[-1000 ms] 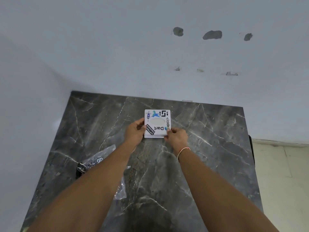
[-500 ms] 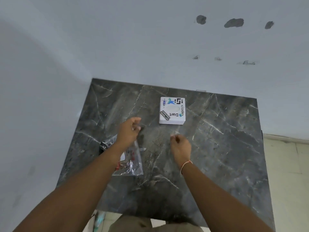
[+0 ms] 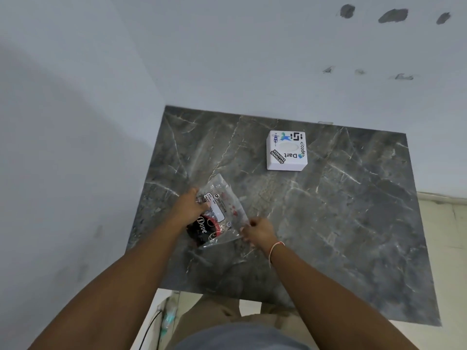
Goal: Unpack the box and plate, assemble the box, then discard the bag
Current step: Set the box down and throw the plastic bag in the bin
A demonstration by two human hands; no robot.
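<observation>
A clear plastic bag with a white label lies near the table's left front, a dark red item printed "Dove" inside it. My left hand grips the bag's left edge. My right hand pinches its right edge. A white square box covered with stickers stands alone at the back of the table, apart from both hands.
The dark grey marble table sits in a corner between two pale walls. Its front edge is close to my body. A cable and a greenish object lie on the floor at the left front.
Both hands let go of the white box and drew back toward me. They moved to the plastic bag and took hold of its two edges. The camera tilted down and left.
</observation>
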